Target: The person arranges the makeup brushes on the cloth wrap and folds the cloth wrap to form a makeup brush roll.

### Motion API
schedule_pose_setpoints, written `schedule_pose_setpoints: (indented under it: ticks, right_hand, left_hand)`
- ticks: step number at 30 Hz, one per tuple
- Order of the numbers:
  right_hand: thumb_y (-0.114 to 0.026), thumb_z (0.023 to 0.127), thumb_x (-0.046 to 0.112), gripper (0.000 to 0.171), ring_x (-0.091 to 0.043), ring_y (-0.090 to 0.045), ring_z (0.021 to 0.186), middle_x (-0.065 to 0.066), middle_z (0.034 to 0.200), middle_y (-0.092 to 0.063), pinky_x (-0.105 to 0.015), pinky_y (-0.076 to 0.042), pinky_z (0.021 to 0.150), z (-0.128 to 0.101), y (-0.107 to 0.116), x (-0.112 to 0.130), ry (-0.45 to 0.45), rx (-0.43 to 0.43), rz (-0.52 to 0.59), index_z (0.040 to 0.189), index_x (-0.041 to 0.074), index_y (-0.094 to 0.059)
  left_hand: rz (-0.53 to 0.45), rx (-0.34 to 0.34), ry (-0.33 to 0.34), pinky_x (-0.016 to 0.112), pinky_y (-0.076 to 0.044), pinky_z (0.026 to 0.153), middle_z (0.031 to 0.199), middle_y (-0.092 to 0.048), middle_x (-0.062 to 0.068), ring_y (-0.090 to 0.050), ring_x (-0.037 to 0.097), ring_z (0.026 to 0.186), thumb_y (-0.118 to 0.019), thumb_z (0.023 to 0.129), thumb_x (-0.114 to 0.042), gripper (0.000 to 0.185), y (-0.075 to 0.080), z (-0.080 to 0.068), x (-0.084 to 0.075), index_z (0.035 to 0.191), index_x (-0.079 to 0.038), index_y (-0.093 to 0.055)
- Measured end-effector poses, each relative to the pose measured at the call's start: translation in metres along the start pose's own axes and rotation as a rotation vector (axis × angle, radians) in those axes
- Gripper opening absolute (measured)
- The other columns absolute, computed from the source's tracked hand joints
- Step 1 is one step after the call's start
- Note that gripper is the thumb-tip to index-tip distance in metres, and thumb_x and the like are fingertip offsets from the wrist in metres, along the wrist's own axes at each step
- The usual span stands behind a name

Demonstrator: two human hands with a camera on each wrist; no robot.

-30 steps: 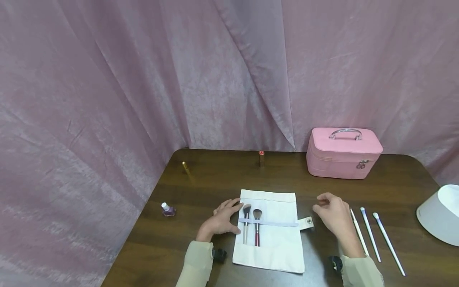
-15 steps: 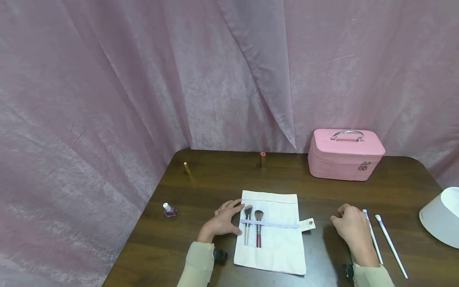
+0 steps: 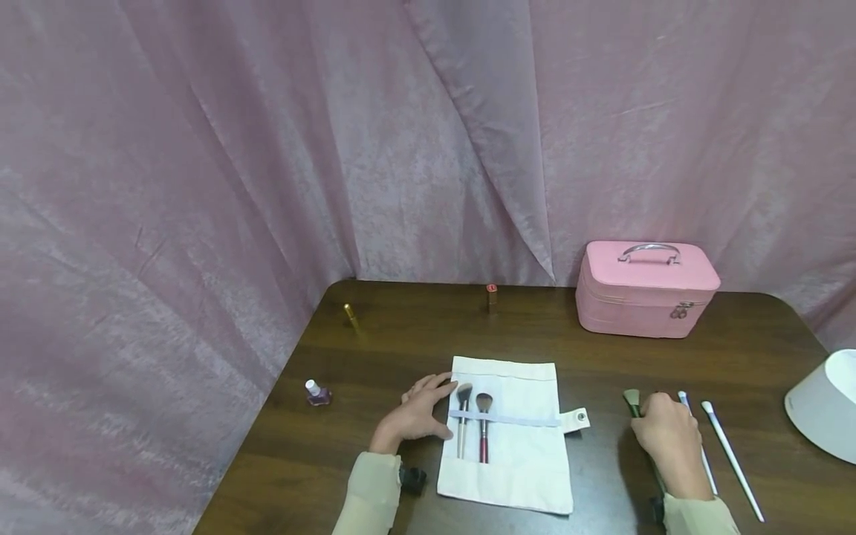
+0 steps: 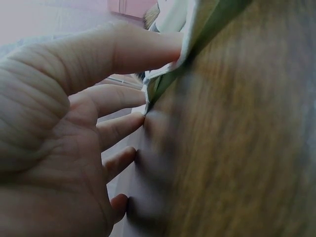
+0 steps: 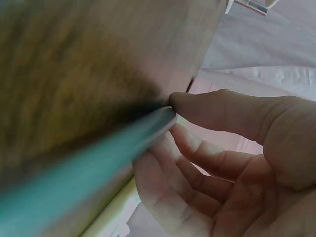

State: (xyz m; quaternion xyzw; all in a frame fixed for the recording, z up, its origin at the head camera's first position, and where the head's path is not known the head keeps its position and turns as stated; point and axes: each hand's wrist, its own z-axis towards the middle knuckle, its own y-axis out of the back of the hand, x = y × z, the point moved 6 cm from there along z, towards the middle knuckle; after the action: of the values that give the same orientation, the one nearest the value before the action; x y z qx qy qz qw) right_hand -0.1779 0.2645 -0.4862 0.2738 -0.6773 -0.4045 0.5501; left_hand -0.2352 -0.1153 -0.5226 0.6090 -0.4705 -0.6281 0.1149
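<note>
A white fabric brush roll (image 3: 521,475) lies spread on the table, with two makeup brushes under its lilac band: one with a silvery handle (image 3: 461,435), one with a red handle (image 3: 484,446). My left hand (image 3: 416,412) rests at the roll's left edge, fingers spread; in the left wrist view the thumb (image 4: 148,52) and fingertips touch that edge. To the right of the roll, my right hand (image 3: 669,431) pinches a green makeup brush (image 3: 631,399). Its handle (image 5: 89,168) runs from the thumb and fingertips in the right wrist view. My hand hides part of it.
Two white-handled brushes (image 3: 735,461) lie right of my right hand. A pink case (image 3: 645,308) and a lipstick (image 3: 491,299) stand at the back. On the left are a gold tube (image 3: 351,316) and nail polish (image 3: 319,396). A white object (image 3: 819,416) stands far right.
My right hand has moved right, away from the roll's snap tab, to the brushes. The green brush now shows beside its fingers. My left hand has stayed at the roll's edge.
</note>
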Motion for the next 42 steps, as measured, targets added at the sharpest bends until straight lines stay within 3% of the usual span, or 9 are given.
schedule_pose_setpoints:
  ticks: [7,13,18,21,30,42]
  right_hand:
    - [-0.059,0.079,0.0,0.039,-0.018,-0.032,0.055,0.005,0.054,-0.026,-0.034,-0.026,0.048,0.004,0.002,0.002,0.039,0.018,-0.012,0.053,0.016,-0.034]
    - [-0.065,0.083,0.005,0.038,-0.024,-0.041,0.06,-0.001,0.056,-0.037,-0.036,-0.03,0.05,0.006,0.008,0.008,0.032,-0.008,-0.009,0.055,0.012,-0.042]
    - [-0.07,0.087,0.005,0.017,-0.032,-0.052,0.065,-0.016,0.068,-0.058,-0.042,-0.04,0.054,0.007,0.017,0.018,0.043,-0.058,0.047,0.08,-0.009,-0.063]
    - [-0.07,0.087,0.006,0.026,-0.037,-0.059,0.071,-0.024,0.081,-0.066,-0.047,-0.044,0.059,0.007,0.023,0.025,0.077,-0.108,0.072,0.098,-0.017,-0.065]
    - [-0.069,0.086,0.011,0.028,-0.04,-0.063,0.078,-0.022,0.084,-0.069,-0.051,-0.045,0.066,0.006,0.036,0.043,0.115,-0.221,0.184,0.1,-0.013,-0.066]
    - [-0.063,0.09,0.008,0.026,-0.035,-0.066,0.079,-0.022,0.089,-0.07,-0.04,-0.046,0.063,0.006,0.046,0.064,0.117,-0.298,0.271,0.107,-0.011,-0.068]
  left_hand:
    - [-0.002,-0.002,0.001,0.068,-0.014,0.112,0.163,-0.029,0.008,-0.018,0.037,0.149,-0.087,0.076,-0.009,0.086,-0.001,0.0,0.0,0.152,-0.009,-0.047]
    - [-0.008,0.003,0.004,0.068,-0.014,0.112,0.163,-0.029,0.008,-0.019,0.037,0.149,-0.087,0.076,-0.009,0.086,0.0,-0.001,-0.001,0.152,-0.009,-0.047]
    - [-0.016,0.001,0.005,0.069,-0.013,0.112,0.163,-0.029,0.009,-0.018,0.038,0.149,-0.086,0.076,-0.008,0.086,0.0,-0.002,-0.002,0.152,-0.008,-0.047]
    - [-0.008,0.0,0.006,0.068,-0.014,0.112,0.163,-0.029,0.009,-0.018,0.038,0.149,-0.087,0.076,-0.009,0.086,0.0,-0.002,-0.002,0.152,-0.008,-0.047]
    - [0.004,-0.001,0.002,0.068,-0.015,0.112,0.163,-0.029,0.008,-0.017,0.037,0.149,-0.087,0.076,-0.01,0.086,0.0,-0.002,-0.001,0.152,-0.009,-0.047]
    - [0.007,0.002,-0.005,0.068,-0.015,0.112,0.164,-0.028,0.008,-0.018,0.037,0.149,-0.086,0.076,-0.009,0.086,0.0,-0.001,-0.002,0.153,-0.008,-0.046]
